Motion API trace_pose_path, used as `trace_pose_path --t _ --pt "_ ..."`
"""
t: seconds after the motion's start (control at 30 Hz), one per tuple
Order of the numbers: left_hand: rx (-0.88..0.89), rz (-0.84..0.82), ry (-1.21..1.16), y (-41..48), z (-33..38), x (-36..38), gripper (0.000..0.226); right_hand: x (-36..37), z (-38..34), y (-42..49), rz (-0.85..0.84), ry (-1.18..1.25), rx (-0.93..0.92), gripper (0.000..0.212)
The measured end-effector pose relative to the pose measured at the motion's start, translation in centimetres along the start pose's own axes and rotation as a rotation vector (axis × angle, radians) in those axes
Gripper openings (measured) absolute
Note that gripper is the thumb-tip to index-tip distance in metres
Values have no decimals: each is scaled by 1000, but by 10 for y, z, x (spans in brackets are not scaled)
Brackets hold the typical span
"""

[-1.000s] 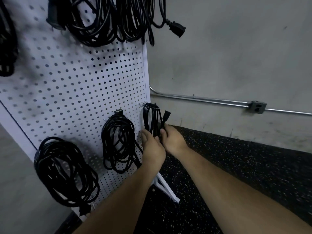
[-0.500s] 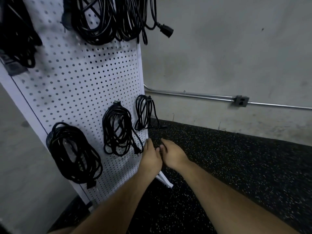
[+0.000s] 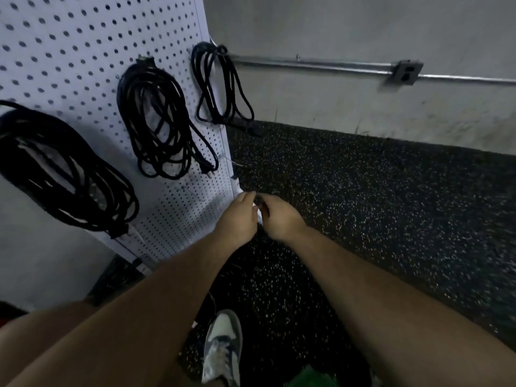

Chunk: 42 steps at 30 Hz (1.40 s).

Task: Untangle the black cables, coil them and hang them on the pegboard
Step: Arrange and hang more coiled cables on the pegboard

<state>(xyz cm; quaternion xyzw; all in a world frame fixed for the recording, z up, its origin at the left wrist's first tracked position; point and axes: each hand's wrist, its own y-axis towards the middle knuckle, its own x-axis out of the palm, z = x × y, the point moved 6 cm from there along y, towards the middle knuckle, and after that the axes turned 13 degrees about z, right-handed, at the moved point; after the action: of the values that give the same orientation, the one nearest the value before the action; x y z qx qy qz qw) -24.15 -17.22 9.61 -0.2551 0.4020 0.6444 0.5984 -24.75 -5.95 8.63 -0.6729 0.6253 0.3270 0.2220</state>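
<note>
Down by the pegboard's (image 3: 83, 65) lower right corner, my left hand (image 3: 237, 216) and right hand (image 3: 279, 219) meet, fingertips curled toward each other and nearly touching. Something small and dark shows between them, too blurred for me to tell whether either hand grips it. All three black cables hang above my hands: the small coil (image 3: 220, 85) at the board's right edge, the middle coil (image 3: 159, 121) beside it, the large coil (image 3: 64, 169) far left. Speckled floor (image 3: 363, 205) lies beneath.
</note>
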Motion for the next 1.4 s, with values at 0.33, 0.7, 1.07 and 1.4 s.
trace_pose_path --t 0.33,0.7,1.07,1.4 --pt "-223 -456 193 -112 -100 157 45 98 144 -103 -349 -291 242 40" --pt "-224 -373 311 -80 -108 222 41 134 204 -82 -319 -403 228 44" --pt "-591 -239 257 21 -182 228 47 200 201 30 -420 -412 257 79" --pt "-712 -207 -51 -3 -135 258 31 192 231 -16 -215 -92 406 48"
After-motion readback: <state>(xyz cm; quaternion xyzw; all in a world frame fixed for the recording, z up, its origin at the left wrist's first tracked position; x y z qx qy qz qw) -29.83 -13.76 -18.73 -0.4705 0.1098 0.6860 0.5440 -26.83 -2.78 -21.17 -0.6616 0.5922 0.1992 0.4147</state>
